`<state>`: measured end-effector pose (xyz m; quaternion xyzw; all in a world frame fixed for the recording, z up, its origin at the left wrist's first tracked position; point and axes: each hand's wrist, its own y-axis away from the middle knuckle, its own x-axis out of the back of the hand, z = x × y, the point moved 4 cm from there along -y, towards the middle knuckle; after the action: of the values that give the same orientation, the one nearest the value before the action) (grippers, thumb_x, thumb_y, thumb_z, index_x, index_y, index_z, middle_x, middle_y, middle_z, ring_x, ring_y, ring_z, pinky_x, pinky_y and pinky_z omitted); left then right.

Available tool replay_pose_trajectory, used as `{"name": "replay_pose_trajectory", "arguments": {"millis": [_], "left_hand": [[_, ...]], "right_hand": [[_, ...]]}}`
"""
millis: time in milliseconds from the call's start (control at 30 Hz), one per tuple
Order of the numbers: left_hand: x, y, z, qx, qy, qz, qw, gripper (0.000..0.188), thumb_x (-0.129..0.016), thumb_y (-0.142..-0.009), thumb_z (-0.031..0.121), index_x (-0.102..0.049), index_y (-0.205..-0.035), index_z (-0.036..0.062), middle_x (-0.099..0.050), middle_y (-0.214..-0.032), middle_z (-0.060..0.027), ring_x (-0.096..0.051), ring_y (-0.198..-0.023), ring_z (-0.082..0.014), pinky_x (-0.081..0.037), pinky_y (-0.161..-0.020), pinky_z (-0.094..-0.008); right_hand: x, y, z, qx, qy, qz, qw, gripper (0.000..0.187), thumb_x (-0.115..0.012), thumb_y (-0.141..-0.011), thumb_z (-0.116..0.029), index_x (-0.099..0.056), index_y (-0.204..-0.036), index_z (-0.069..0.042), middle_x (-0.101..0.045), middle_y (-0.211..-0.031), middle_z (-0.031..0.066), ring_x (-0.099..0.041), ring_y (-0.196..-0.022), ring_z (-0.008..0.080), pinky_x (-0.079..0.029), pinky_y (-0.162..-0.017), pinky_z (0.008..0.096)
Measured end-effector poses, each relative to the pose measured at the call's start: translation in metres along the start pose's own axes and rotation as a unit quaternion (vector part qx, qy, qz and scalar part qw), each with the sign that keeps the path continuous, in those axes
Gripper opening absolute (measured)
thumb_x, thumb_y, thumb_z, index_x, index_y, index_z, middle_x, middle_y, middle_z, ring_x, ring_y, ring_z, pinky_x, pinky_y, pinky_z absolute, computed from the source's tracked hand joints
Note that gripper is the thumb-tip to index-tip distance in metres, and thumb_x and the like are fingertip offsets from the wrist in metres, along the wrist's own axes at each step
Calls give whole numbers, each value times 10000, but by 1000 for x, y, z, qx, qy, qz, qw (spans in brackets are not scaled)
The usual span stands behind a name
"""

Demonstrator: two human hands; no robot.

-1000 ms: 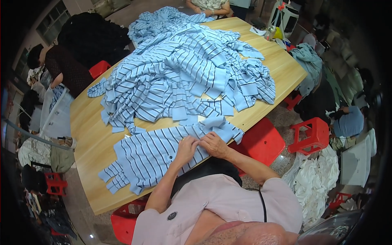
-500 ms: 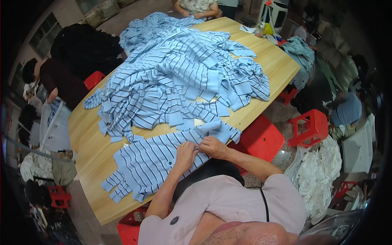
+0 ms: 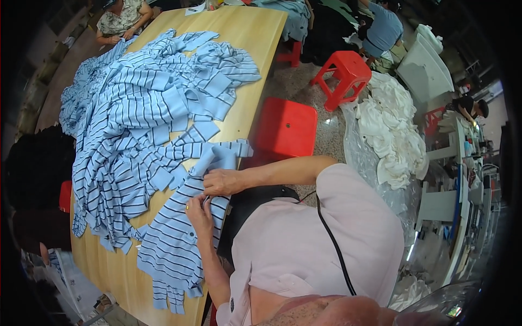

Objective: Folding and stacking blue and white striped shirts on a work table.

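Note:
A light blue polo shirt with dark stripes lies along the table's near edge, its plain blue collar at the far end and a dark button showing on the front. My left hand, with a yellow band on one finger, is closed on the shirt's front opening. Just beyond it, my right hand pinches the same strip below the collar. The hands almost touch, and the bit of cloth between their fingertips is mostly hidden. A big heap of matching striped shirts lies right beyond this one.
The wooden table runs away from me. To its right stand a red stool and another red stool. White cloth is piled on plastic on the floor. Another person sits at the table's far left, handling striped cloth.
My view has swung to the right, so the table and heap appear further left and more of the right side shows. Both hands stay on the shirt's front opening.

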<state>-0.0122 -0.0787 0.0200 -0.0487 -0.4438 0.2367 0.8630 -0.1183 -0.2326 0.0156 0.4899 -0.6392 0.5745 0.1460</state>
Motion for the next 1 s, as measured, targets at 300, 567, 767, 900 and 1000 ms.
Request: {"name": "replay_pose_trajectory", "arguments": {"millis": [300,567,767,900,1000], "left_hand": [[-1,8,11,27,-3,52,998,144,-766,-922,84,-702,-1043,40,-660,-952,-153,-630,-931,-383,-469,-838,-490],[0,4,17,24,-39,109,993,173,-785,-853,14,-671,-983,25,-651,-931,-149,-631,-909,-376,-476,-800,-482],[-7,3,25,49,-137,105,984,135,-703,-891,28,-663,-1018,53,-661,-947,-131,-658,-897,-347,-498,-807,-465],[-2,4,35,21,-144,80,986,227,-722,-839,31,-687,-1054,95,-666,-971,-87,-658,-887,-311,-505,-788,-438],[7,17,32,-24,-142,55,988,351,-725,-836,36,-759,-1171,133,-664,-1015,-61,-643,-876,-268,-507,-795,-410]], "right_hand": [[1,5,-4,-24,-37,-10,999,135,-712,-853,-179,-607,-882,-99,-566,-875,90,-597,-852,324,-459,-710,455],[7,-2,-4,-40,19,-7,999,150,-791,-852,-102,-648,-883,-69,-546,-826,86,-595,-807,296,-473,-728,418],[3,-8,-17,-43,39,35,998,198,-784,-778,-83,-587,-797,-90,-499,-770,74,-591,-764,285,-480,-698,419],[6,1,-13,-57,33,29,997,203,-829,-794,-134,-645,-863,-84,-540,-811,72,-600,-790,283,-482,-714,411],[30,-1,-9,-95,21,30,995,242,-861,-816,-178,-714,-981,-78,-648,-950,61,-644,-893,276,-501,-780,409]]}}
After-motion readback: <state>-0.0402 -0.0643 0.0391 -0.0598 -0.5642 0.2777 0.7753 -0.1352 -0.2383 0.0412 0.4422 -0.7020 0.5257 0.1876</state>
